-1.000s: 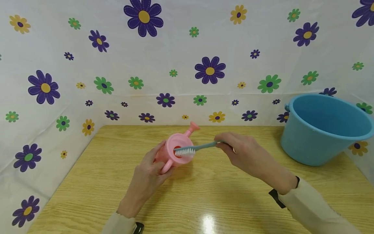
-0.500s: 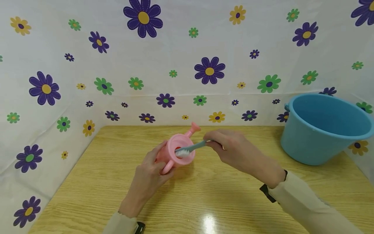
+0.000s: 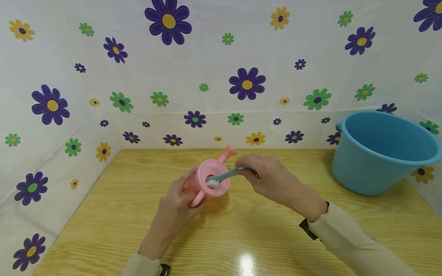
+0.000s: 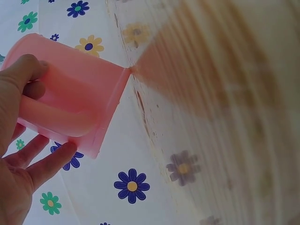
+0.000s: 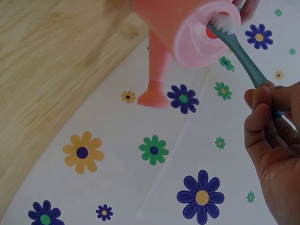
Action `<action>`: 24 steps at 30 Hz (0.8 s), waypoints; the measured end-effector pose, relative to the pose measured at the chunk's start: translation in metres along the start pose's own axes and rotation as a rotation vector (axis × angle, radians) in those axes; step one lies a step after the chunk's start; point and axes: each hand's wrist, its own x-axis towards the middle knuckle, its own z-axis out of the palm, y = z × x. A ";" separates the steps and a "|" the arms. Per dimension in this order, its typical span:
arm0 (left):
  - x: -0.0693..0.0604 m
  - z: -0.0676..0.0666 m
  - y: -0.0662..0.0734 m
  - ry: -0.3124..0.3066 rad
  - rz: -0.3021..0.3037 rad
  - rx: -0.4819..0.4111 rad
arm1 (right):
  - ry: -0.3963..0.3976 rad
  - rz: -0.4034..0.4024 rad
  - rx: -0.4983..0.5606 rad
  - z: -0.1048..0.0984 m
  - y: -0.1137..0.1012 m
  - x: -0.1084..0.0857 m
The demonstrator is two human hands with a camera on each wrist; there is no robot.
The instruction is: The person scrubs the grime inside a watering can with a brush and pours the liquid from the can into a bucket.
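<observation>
My left hand (image 3: 173, 205) grips a small pink watering can (image 3: 203, 176) by its handle and side, with the can tilted and its spout pointing away. In the left wrist view the thumb and fingers curl around the can's handle (image 4: 61, 117). My right hand (image 3: 267, 178) pinches the handle of a blue-grey toothbrush (image 3: 226, 175). Its white bristles (image 5: 222, 22) are at the can's round opening, with the tip of the head inside. Something red (image 5: 212, 32) shows within that opening in the right wrist view.
A large blue bucket (image 3: 348, 165) stands at the right on the wood-grain table (image 3: 114, 214). Behind the table and along its sides hangs a white sheet (image 3: 207, 57) printed with flowers.
My right hand has moved left and slightly down, taking the toothbrush head further into the can's opening. My left hand and the watering can have hardly moved.
</observation>
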 end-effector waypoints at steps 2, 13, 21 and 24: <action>0.000 0.000 0.000 0.001 0.004 -0.004 | -0.003 0.013 0.011 0.003 0.000 -0.001; -0.001 -0.001 0.000 -0.005 0.001 -0.010 | -0.015 0.040 0.076 0.019 0.001 0.000; -0.002 0.000 0.000 0.005 0.023 -0.012 | -0.042 0.089 0.159 0.032 0.001 0.000; -0.001 0.000 0.000 0.003 0.026 -0.010 | -0.034 0.113 0.182 0.036 0.001 0.000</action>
